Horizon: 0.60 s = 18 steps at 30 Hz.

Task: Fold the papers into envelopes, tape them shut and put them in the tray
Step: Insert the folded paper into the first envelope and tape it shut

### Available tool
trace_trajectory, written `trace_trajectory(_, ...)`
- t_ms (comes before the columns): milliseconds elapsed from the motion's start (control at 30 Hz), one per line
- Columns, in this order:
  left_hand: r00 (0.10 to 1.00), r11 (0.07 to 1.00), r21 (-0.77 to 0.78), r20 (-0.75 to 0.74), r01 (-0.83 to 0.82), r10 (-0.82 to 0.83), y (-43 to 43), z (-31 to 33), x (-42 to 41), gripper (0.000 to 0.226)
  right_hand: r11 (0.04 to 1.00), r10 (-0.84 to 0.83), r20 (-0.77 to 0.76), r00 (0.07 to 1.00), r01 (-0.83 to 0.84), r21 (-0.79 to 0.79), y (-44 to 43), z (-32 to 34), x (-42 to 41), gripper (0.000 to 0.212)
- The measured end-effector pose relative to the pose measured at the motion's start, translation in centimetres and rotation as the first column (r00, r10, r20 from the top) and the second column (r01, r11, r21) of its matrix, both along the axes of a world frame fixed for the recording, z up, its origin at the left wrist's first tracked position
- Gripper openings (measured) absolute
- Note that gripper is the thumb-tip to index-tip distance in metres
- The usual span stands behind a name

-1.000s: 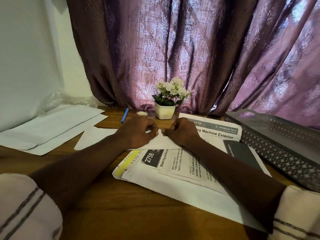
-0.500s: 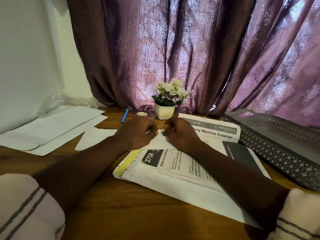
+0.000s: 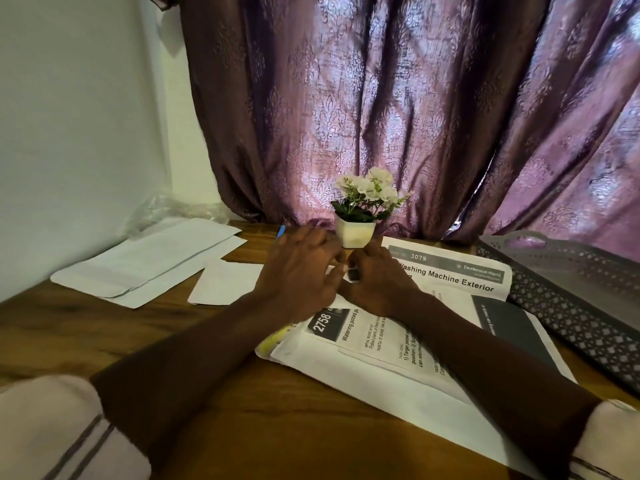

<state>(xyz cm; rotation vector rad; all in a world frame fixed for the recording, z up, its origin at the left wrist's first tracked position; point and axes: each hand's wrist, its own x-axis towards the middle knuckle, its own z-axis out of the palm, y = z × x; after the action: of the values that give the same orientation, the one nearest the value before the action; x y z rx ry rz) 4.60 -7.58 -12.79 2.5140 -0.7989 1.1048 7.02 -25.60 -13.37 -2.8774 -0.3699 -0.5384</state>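
Both hands meet at the far middle of the worktop [image 3: 311, 427], over the paper [image 3: 225, 282] being folded. The right hand [image 3: 377, 282] is curled, pinching a small thing [image 3: 353, 276], tape I'd guess. The left hand [image 3: 301, 268] bends its fingers down to meet it; whether they grip, I cannot tell. The tray [image 3: 568, 306] sits at the right. The tape could cling to fingers or land crooked, and the flap may spring open if pressure eases. The flower pot [image 3: 355, 233], just beyond the knuckles, could get knocked.
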Motion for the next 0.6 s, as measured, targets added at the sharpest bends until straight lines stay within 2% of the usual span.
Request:
trace_trajectory(100,0.999,0.996,-0.085,-0.043,0.015,-0.019,0.0,-0.5,-0.8,0.028,0.992,0.052,0.027,0.998,-0.055,0.116,-0.2,-0.1,0.1,0.045)
trace_trajectory(200,0.998,0.999,-0.022,-0.041,-0.043,0.042,0.0,-0.6,-0.7,0.041,0.963,0.086,0.127,0.988,-0.115,0.245,-0.2,-0.1,0.0,0.028)
trace_trajectory(267,0.992,0.993,-0.042,-0.062,-0.109,0.107,-0.1,-0.6,-0.3,0.047,0.943,0.066,0.192,0.979,-0.125,0.308,0.0,-0.2,-0.3,0.024)
trace_trajectory(367,0.988,0.984,-0.09,-0.04,-0.152,0.149,-0.4,-0.2,-0.6,0.05,0.89,-0.022,0.143,0.989,-0.046,0.454,-0.1,0.4,-1.4,0.025)
trace_trajectory(433,0.992,0.987,-0.101,0.016,-0.126,0.128,-0.4,-0.1,-1.0,0.052,0.848,-0.059,0.11,0.992,-0.008,0.53,-0.6,0.8,-1.9,0.017)
trace_trajectory(500,0.993,0.995,-0.063,0.08,-0.076,0.081,-0.3,0.2,-1.2,0.055,0.757,-0.046,0.079,0.996,-0.017,0.653,-1.2,1.7,-2.8,0.012)
trace_trajectory(600,0.981,0.994,0.036,0.161,0.106,-0.111,-0.9,0.4,-1.8,0.057,0.503,-0.021,0.082,0.996,-0.06,0.862,-2.9,4.2,-5.2,0.014)
